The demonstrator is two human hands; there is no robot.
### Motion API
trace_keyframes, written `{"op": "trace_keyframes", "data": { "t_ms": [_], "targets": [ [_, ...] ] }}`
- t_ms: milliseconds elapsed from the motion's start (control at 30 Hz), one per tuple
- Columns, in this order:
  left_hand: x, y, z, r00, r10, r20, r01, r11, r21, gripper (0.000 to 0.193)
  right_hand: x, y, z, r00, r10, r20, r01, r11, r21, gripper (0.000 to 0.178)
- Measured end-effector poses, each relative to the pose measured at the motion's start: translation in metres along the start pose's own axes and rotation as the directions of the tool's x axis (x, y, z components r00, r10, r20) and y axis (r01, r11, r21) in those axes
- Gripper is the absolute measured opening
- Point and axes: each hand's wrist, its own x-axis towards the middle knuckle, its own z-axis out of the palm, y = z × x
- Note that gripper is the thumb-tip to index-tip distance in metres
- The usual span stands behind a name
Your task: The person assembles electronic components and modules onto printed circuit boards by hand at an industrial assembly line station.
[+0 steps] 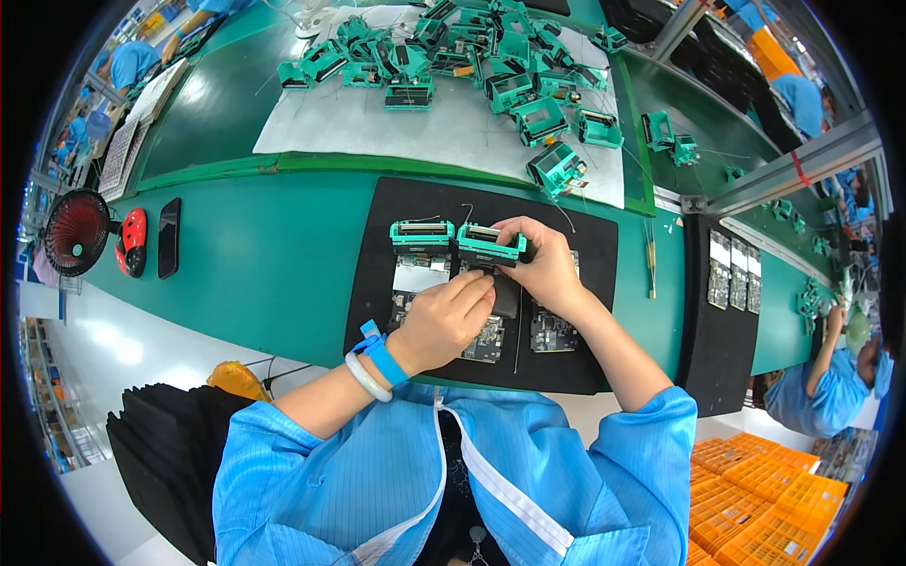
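On the black mat (598, 257), my right hand (547, 267) pinched a green frame (490, 249); what my left hand (440, 319) gripped was hidden. Uneven pressure could have scraped a circuit board (485, 343).

Table (274, 274): green top. Left side, dark phone (169, 238), red-and-black ladybird-like object (132, 242) just beside it. Centre, black mat (375, 274). Rightward, thin stick (651, 259), then second black mat (722, 363). Beyond green strip (283, 162), white sheet (311, 132).
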Motion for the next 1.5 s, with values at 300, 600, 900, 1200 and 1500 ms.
{"op": "trace_keyframes", "data": {
  "t_ms": [300,600,900,1200,1500],
  "targets": [
    [0.001,0.000,-0.001,1.000,0.002,-0.029,-0.002,1.000,0.029,0.017,0.001,-0.003,-0.001,1.000,0.002,-0.008,-0.002,1.000,0.008,0.026],
    [0.003,0.001,-0.001,1.000,0.005,-0.009,-0.005,0.999,0.044,0.021,-0.001,-0.001,0.001,0.996,-0.051,-0.073,0.052,0.998,0.017,0.025],
    [0.002,-0.004,0.005,0.999,-0.053,-0.004,0.053,0.998,-0.039,0.021,0.000,-0.002,0.000,1.000,0.000,-0.024,-0.001,1.000,-0.005,0.025],
    [0.004,-0.006,0.005,0.996,-0.055,0.072,0.059,0.996,-0.060,0.022,0.000,0.005,0.002,0.999,-0.015,-0.034,0.015,1.000,0.008,0.025],
    [0.008,-0.011,-0.008,0.992,-0.094,0.084,0.100,0.992,-0.071,0.018,0.018,-0.050,-0.057,0.990,-0.009,-0.140,-0.010,0.991,-0.136,0.056]
  ]
}}
